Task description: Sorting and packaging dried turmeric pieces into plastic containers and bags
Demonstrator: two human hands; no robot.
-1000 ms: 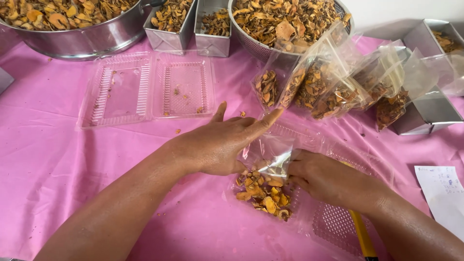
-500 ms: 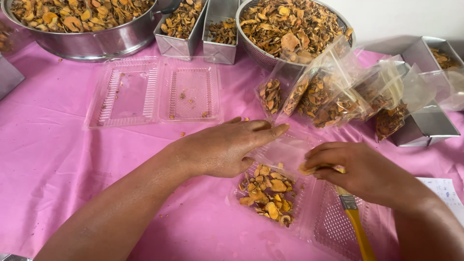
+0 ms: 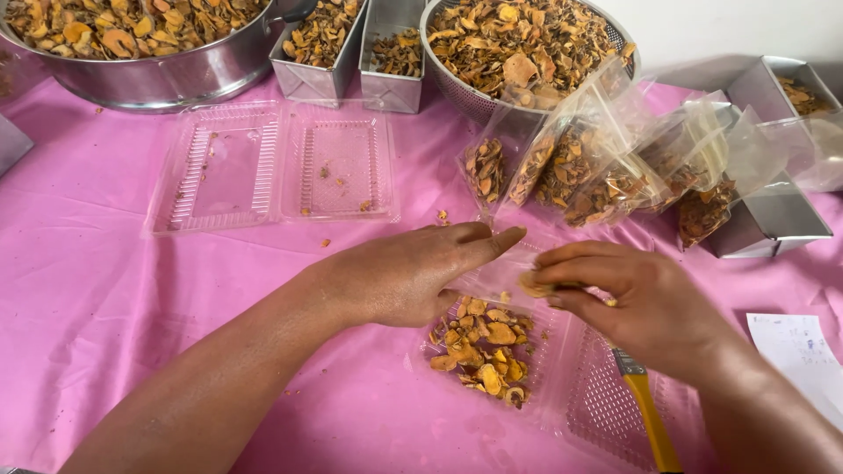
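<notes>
Our right hand (image 3: 641,303) pinches one dried slice (image 3: 533,285) above the filled clamshell tray (image 3: 492,351) on the pink bench (image 3: 105,290); our left hand (image 3: 404,276) lies flat, fingers together, steadying the tray. Loose chips could spill if it shifts.

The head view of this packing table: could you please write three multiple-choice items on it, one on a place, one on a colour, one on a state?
1. Where does the open, nearly bare clamshell tray lie?
A. left of the filled bags
B. inside the round pan
C. on the white paper

2. What colour is the tablecloth?
A. green
B. pink
C. white

3. What does the right hand hold?
A. the yellow-handled tool
B. nothing
C. a dried slice

Key: 1 A, the filled bags stand to its right; 2 B, pink shows all round; 3 C, a dried slice sits pinched in its fingertips beside the left hand.
</notes>
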